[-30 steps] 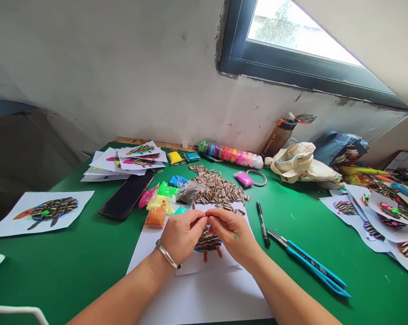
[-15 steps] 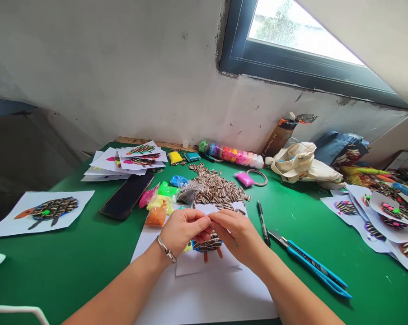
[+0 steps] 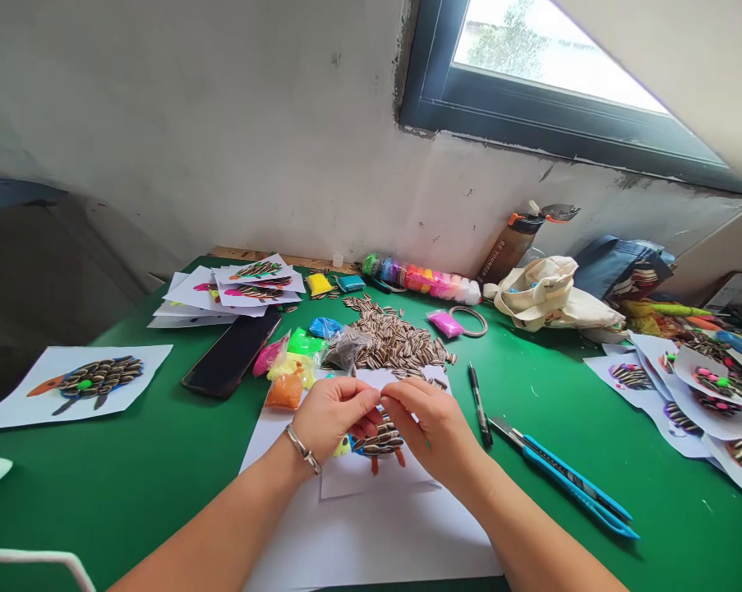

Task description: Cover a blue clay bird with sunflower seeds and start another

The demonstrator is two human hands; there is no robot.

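Note:
My left hand (image 3: pixel 337 411), a bracelet at its wrist, is closed in a pinch. Its fingertips almost touch those of my right hand (image 3: pixel 423 419), whose thumb and fingers are also pressed together. What either pinch holds is too small or hidden to make out. A speck of green shows by the right palm. Below both hands lies a paper picture (image 3: pixel 376 485) of an animal, its body covered with sunflower seeds (image 3: pixel 383 444), with a yellow head and orange legs; the hands hide its upper part. A larger white sheet (image 3: pixel 371 543) is under it.
Behind the hands is a pile of sunflower seeds (image 3: pixel 401 337), with bagged orange clay (image 3: pixel 284 392) to its left. A phone (image 3: pixel 232 353) lies farther left. On the right are a pen (image 3: pixel 480 407) and a blue utility knife (image 3: pixel 568 481). Seed pictures (image 3: pixel 99 382) lie at both sides.
The fingertips have drawn slightly apart, the right hand's fingers curling a little more. Both hands stay above the picture; nothing else has visibly moved.

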